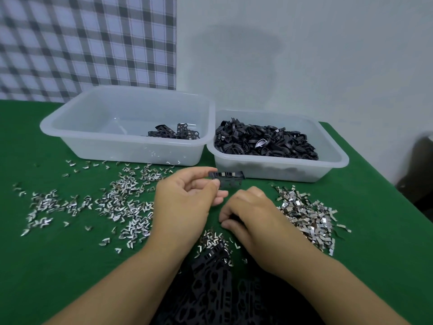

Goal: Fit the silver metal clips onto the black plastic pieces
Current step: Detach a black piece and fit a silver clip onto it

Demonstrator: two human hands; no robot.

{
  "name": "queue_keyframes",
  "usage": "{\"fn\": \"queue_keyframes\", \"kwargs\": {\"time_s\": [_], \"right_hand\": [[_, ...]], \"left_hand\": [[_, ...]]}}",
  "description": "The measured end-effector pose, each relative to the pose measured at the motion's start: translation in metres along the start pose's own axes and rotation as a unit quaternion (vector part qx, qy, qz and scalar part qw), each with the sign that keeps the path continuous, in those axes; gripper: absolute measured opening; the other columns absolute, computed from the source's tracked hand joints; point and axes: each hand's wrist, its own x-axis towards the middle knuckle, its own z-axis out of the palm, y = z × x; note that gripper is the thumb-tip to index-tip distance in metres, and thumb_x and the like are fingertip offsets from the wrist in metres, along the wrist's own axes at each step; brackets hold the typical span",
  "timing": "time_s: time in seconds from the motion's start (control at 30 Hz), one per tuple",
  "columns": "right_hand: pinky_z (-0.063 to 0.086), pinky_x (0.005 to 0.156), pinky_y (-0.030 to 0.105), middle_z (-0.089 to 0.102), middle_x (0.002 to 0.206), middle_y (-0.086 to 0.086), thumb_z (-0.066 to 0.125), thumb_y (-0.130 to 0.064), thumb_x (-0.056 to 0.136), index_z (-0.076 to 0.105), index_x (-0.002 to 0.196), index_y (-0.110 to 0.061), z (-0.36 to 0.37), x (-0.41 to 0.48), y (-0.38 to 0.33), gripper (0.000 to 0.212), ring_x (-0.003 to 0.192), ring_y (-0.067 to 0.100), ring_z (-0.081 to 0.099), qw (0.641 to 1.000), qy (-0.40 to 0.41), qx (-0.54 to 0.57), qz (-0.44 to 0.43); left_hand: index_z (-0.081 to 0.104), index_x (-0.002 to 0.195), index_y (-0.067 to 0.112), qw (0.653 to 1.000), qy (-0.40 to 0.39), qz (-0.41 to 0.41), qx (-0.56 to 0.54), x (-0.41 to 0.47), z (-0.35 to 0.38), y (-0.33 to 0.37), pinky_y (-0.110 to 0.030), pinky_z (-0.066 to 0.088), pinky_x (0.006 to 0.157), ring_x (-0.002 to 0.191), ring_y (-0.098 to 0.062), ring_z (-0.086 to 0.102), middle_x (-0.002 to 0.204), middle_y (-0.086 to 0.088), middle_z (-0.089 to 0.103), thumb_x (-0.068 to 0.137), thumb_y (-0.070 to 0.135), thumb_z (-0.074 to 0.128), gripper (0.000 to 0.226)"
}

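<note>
Left tub (70, 127) holds a few clipped pieces (174, 132); right tub (332, 158) is heaped with black pieces (264, 141). Left hand (185, 200) pinches a piece (228, 180); right hand (253, 214) curled, grip unclear.

No legible text, label, brand, number or sign: none on the near-empty translucent tub (70, 134), the full translucent tub (328, 171), the black plastic pieces (264, 143) or the green bench (58, 266).

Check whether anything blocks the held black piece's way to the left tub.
Nothing visible blocks it. The piece in the left hand only has to clear the near wall of the tub; loose clips lie flat below.
</note>
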Motion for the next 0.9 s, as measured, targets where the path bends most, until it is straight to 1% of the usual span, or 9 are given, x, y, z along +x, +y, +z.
{"fn": "queue_keyframes", "kwargs": {"time_s": [0.07, 0.13, 0.17, 0.23, 0.33, 0.43, 0.57, 0.7, 0.9], "right_hand": [[0.035, 0.077, 0.025, 0.048, 0.078, -0.019, 0.058, -0.020, 0.088, 0.058, 0.085, -0.022, -0.003, -0.003, 0.001, 0.004, 0.086, 0.009, 0.040, 0.999, 0.043, 0.019, 0.011], [0.035, 0.071, 0.018, 0.047, 0.072, -0.026, 0.064, -0.018, 0.084, 0.061, 0.083, -0.023, -0.007, -0.007, 0.003, 0.006, 0.079, 0.005, 0.045, 0.991, 0.120, 0.043, 0.031], [0.037, 0.071, 0.015, 0.050, 0.073, -0.028, 0.067, -0.016, 0.081, 0.064, 0.082, -0.024, -0.008, -0.008, 0.005, 0.009, 0.077, 0.004, 0.048, 0.985, 0.161, 0.051, 0.037], [0.040, 0.072, 0.011, 0.057, 0.075, -0.024, 0.072, -0.011, 0.077, 0.070, 0.084, -0.023, -0.009, -0.009, 0.007, 0.015, 0.076, 0.003, 0.054, 0.970, 0.230, 0.060, 0.042], [0.044, 0.075, 0.010, 0.065, 0.079, -0.014, 0.075, -0.004, 0.073, 0.074, 0.090, -0.017, -0.007, -0.009, 0.008, 0.021, 0.076, 0.004, 0.058, 0.955, 0.288, 0.053, 0.038], [0.047, 0.075, 0.016, 0.069, 0.081, -0.008, 0.075, -0.001, 0.073, 0.075, 0.088, -0.014, -0.006, -0.008, 0.010, 0.020, 0.077, 0.010, 0.061, 0.948, 0.317, 0.040, 0.017], [0.047, 0.074, 0.022, 0.068, 0.080, -0.003, 0.074, -0.003, 0.074, 0.075, 0.083, -0.012, -0.005, -0.007, 0.011, 0.013, 0.078, 0.017, 0.060, 0.942, 0.334, 0.037, 0.002], [0.046, 0.072, 0.022, 0.066, 0.075, -0.004, 0.078, -0.004, 0.069, 0.074, 0.076, -0.011, -0.005, -0.005, 0.010, 0.011, 0.076, 0.016, 0.059, 0.939, 0.341, 0.039, 0.019], [0.045, 0.070, 0.022, 0.065, 0.071, -0.004, 0.080, -0.005, 0.068, 0.072, 0.070, -0.010, -0.007, -0.005, 0.010, 0.010, 0.073, 0.017, 0.057, 0.937, 0.349, 0.016, 0.025]], "left_hand": [[0.070, 0.089, 0.015, 1.000, -0.012, 0.001, 0.006, -0.001, 0.000, 0.000, -0.016, 0.054, 0.057, 0.065, -0.019, 0.073, 0.065, -0.009, 0.072, 0.082, -0.005, 0.066, 0.021], [0.070, 0.090, 0.016, 0.999, -0.028, 0.001, 0.018, -0.003, 0.001, 0.001, -0.016, 0.053, 0.058, 0.065, -0.017, 0.073, 0.066, -0.009, 0.072, 0.082, -0.003, 0.066, 0.022], [0.070, 0.089, 0.016, 0.999, -0.037, -0.002, 0.026, -0.003, 0.001, 0.001, -0.015, 0.053, 0.058, 0.065, -0.016, 0.073, 0.067, -0.009, 0.073, 0.082, -0.003, 0.067, 0.021], [0.070, 0.082, 0.016, 0.998, -0.052, -0.015, 0.030, -0.004, 0.002, 0.001, -0.015, 0.054, 0.058, 0.067, -0.017, 0.073, 0.068, -0.008, 0.073, 0.081, -0.003, 0.068, 0.020], [0.070, 0.072, 0.017, 0.997, -0.065, -0.028, 0.030, -0.005, 0.003, 0.001, -0.016, 0.054, 0.058, 0.068, -0.019, 0.074, 0.068, -0.008, 0.074, 0.081, -0.006, 0.067, 0.025], [0.071, 0.069, 0.018, 0.996, -0.076, -0.038, 0.024, -0.006, 0.004, 0.001, -0.016, 0.054, 0.058, 0.070, -0.019, 0.074, 0.068, -0.008, 0.073, 0.082, -0.007, 0.065, 0.028], [0.071, 0.067, 0.018, 0.994, -0.094, -0.041, 0.027, -0.008, 0.005, 0.002, -0.015, 0.054, 0.057, 0.068, -0.019, 0.074, 0.067, -0.008, 0.073, 0.081, -0.006, 0.067, 0.028], [0.070, 0.072, 0.014, 0.993, -0.109, -0.038, 0.036, -0.009, 0.006, 0.003, -0.017, 0.055, 0.057, 0.068, -0.019, 0.074, 0.068, -0.010, 0.073, 0.080, -0.005, 0.068, 0.021], [0.070, 0.074, 0.013, 0.992, -0.109, -0.035, 0.044, -0.009, 0.006, 0.004, -0.017, 0.055, 0.057, 0.067, -0.018, 0.074, 0.068, -0.010, 0.073, 0.079, -0.004, 0.069, 0.018]]}}
